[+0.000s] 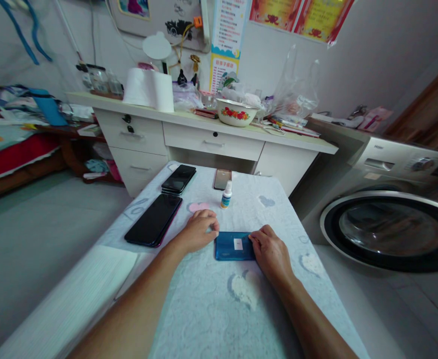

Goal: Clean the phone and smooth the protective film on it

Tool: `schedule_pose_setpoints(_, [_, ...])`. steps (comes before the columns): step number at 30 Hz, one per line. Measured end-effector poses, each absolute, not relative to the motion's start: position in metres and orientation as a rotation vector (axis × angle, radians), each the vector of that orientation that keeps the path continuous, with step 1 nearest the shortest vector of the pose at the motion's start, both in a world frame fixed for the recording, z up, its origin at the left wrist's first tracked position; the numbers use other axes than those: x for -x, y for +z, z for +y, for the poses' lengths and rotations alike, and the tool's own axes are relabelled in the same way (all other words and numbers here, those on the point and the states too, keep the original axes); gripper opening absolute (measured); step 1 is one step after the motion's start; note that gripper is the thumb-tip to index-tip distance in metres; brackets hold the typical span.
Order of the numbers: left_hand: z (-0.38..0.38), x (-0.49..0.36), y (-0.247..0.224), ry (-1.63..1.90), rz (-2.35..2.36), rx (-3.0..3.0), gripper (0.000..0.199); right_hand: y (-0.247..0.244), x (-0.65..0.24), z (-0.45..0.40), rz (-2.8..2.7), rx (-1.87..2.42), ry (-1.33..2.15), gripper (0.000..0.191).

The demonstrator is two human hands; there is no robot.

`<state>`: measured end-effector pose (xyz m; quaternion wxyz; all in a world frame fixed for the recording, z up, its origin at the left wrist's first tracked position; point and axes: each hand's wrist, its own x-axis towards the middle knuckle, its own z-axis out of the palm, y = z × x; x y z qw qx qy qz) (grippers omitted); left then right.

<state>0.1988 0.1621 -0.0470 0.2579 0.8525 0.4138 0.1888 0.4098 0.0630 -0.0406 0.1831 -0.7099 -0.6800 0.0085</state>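
Note:
A blue phone (226,247) with a small white label lies flat, its long side running left to right, on the light cloth-covered table (204,319). My right hand (273,253) grips the phone's right end between thumb and fingers. At its upper left corner is my left hand (201,231), fingers curled and thumb beside the edge; whether it pinches anything is too small to tell. Beyond the hands stands a small white bottle (226,195) with a blue and yellow label. Behind it lies a gold-coloured phone (222,179).
Stacked dark phones lie left of my left hand, a nearer stack (153,220) and a farther one (179,178). A white desk (213,142) with a flowered bowl (237,112) and paper rolls (149,89) stands behind. At right is a washing machine (383,169).

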Motion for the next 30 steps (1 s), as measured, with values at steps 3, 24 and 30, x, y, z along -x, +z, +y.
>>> schedule_pose_setpoints(3, [0.162,-0.199,-0.046,0.513,1.121,-2.320,0.008,-0.040,-0.406,0.064,-1.959,1.967,0.023,0.025])
schedule_pose_setpoints(24, [0.162,-0.200,-0.048,0.521,1.124,-2.321,0.007,-0.037,-0.420,0.067,-1.932,1.996,0.019,0.024])
schedule_pose_setpoints(30, [0.161,-0.200,-0.047,0.510,1.132,-2.312,0.008,-0.032,-0.426,0.064,-1.882,2.048,0.018,0.023])
